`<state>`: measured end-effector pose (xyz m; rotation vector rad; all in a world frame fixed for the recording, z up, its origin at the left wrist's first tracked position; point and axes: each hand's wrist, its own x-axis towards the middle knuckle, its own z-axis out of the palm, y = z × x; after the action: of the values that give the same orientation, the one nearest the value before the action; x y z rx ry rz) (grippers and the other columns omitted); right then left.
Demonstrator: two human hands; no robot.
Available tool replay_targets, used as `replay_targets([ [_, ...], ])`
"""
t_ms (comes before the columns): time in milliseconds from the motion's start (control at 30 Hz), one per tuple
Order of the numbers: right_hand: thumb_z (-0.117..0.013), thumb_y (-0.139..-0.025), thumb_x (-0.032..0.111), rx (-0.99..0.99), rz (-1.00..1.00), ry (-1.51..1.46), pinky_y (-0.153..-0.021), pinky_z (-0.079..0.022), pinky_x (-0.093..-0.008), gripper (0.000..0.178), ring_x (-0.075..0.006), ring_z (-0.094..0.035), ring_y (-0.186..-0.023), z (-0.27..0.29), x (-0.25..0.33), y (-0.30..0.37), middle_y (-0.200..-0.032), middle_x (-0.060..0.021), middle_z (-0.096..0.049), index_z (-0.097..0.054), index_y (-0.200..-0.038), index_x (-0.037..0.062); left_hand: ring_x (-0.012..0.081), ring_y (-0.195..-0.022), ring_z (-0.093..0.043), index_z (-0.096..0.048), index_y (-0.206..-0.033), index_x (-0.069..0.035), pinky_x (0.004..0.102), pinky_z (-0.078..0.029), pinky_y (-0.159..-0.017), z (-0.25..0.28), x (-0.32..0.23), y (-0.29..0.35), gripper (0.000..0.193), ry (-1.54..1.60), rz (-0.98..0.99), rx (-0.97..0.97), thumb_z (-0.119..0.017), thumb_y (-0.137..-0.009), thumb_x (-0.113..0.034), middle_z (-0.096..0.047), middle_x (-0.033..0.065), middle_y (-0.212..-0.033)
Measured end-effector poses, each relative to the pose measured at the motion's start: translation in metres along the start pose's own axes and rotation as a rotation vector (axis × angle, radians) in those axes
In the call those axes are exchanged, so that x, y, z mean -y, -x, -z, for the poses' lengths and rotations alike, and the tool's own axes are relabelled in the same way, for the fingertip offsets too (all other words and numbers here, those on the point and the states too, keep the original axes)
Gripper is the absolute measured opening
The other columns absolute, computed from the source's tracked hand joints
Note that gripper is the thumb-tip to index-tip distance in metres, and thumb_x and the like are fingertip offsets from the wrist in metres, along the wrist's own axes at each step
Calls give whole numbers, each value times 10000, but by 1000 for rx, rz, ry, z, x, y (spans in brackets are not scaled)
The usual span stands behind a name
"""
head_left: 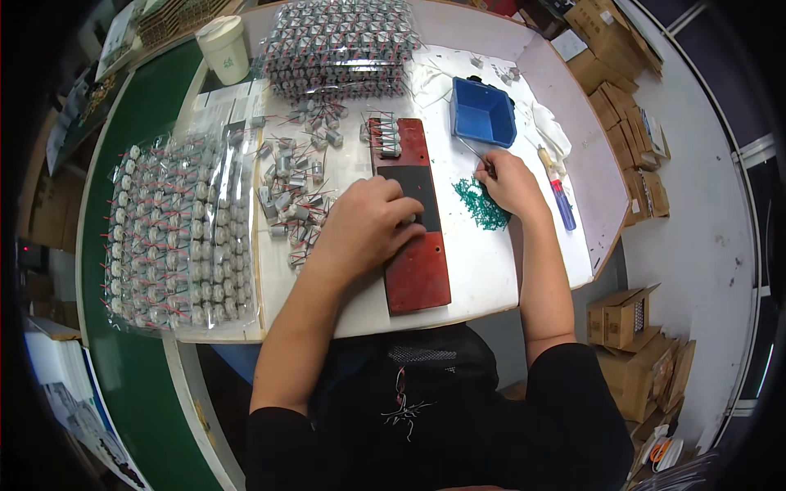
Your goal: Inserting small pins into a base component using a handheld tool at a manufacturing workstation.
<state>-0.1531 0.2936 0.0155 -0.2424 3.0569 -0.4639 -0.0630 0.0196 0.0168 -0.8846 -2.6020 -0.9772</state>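
Two hands work: left hand (366,225) curled, grip closed on red board (413,217); right hand (509,182) pinching tweezers (473,153).

Two bare hands, the left hand (364,225) and the right hand (509,182), work at one white surface (483,262). One long red jig board (417,245) lies at its centre, carrying one short row of small silver motors (383,137), too tightly packed to count. Two clear plastic bags of silver motors are present: one flat bag at left (176,237) and one at the top (340,45). One loose scatter of motors (291,184) lies between them, its number uncertain. There is also one blue plastic bin (483,113), one heap of tiny green parts (481,204), one blue-handled screwdriver (561,196) and one white paper cup (224,47).
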Motion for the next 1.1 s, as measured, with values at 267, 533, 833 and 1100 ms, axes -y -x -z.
replay_targets([
  [267, -770, -882, 148, 108, 91, -243, -730, -513, -342, 195, -207, -612, -723, 5, 13, 11, -818, -115, -682, -689, -961, -11, 293, -920, -620, -750, -995, -92, 410, -498, -828, -1, 3, 6, 275, -26, 9, -106, -852, -768, -208, -626, 111, -868],
  [533, -776, -870, 66, 131, 229, -219, -696, -498, -298, 113, -129, -581, -720, -6, 28, 12, -799, -62, -664, -706, -916, -10, 294, -899, -627, -752, -974, -101, 414, -505, -820, -5, 2, 3, 264, -141, 87, -169, -842, -794, -271, -665, 65, -878],
  [833, -747, -927, 64, 39, 37, -604, -698, -491, -228, 97, -54, -578, -763, -6, 24, 8, -848, 9, -679, -722, -983, -12, 284, -862, -638, -752, -937, -101, 418, -513, -801, -16, 15, 2, 245, -19, 172, -230, -845, -796, -279, -693, 49, -858],
  [1100, -745, -930, 41, 29, 70, -748, -714, -493, -214, 137, -53, -581, -762, -7, 30, 13, -914, 12, -707, -738, -1059, -4, 290, -988, -609, -747, -979, -115, 423, -494, -872, -14, 11, 3, 274, -54, 143, -251, -844, -785, -284, -676, 55, -983],
])
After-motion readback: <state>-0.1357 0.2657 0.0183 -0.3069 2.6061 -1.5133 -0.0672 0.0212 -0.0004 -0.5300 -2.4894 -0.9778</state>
